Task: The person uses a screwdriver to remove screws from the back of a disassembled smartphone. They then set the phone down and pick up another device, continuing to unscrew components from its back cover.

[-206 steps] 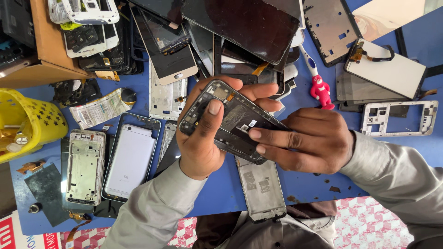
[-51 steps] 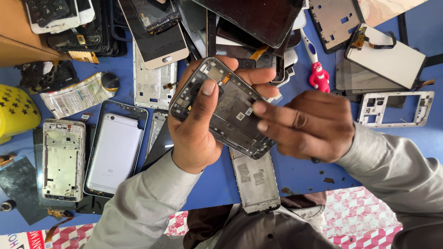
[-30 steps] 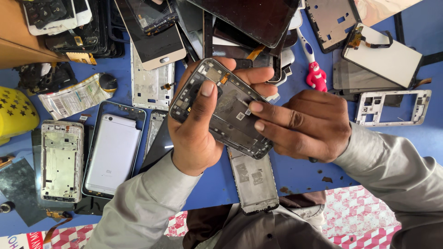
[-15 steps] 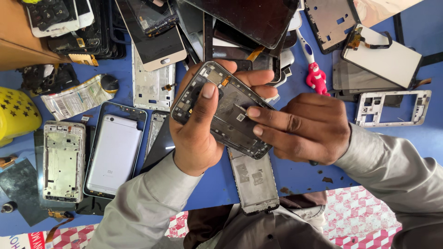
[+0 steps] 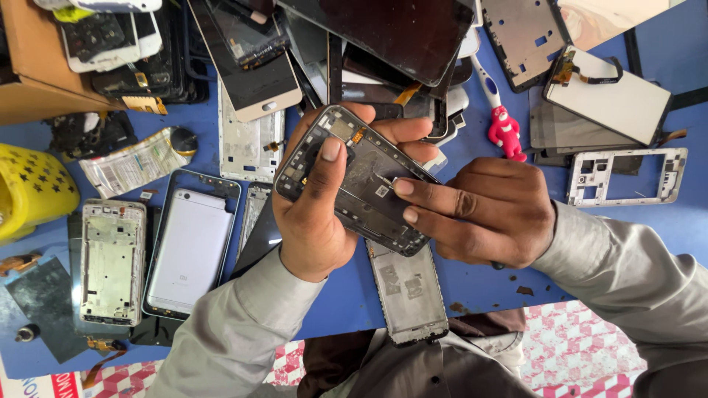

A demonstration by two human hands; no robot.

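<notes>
1. One blue table [image 5: 472,284] under everything, covered with phone parts.
2. One big dark screen panel [image 5: 391,33] at top centre, lying on a heap of other panels too overlapped to count.
3. One brown cardboard box [image 5: 33,70] at top left, with phones stacked just beside it.
4. One yellow basket [image 5: 29,188] at the left edge.
5. Two hands over the table centre: left hand [image 5: 317,214] closed around the dark phone frame [image 5: 358,184], thumb pressed flat on its inner side, fingers behind; right hand [image 5: 487,214] with fingertips pinched on a small metal piece at the middle of the frame. Frame held tilted, above the table, between both hands.
6. One silver phone back [image 5: 190,250] inside a dark bezel, left of the hands.
7. Two loose metal frames: one silver [image 5: 112,262] far left, one white [image 5: 627,177] far right.
8. One dark panel [image 5: 408,291] on the table just below the held frame.
9. One red toy-handled toothbrush [image 5: 505,129] near the right hand.
10. Compared with half a second ago: same grip of both hands, frame at nearly the same tilt, right fingertips shifted only slightly on the middle part.
</notes>
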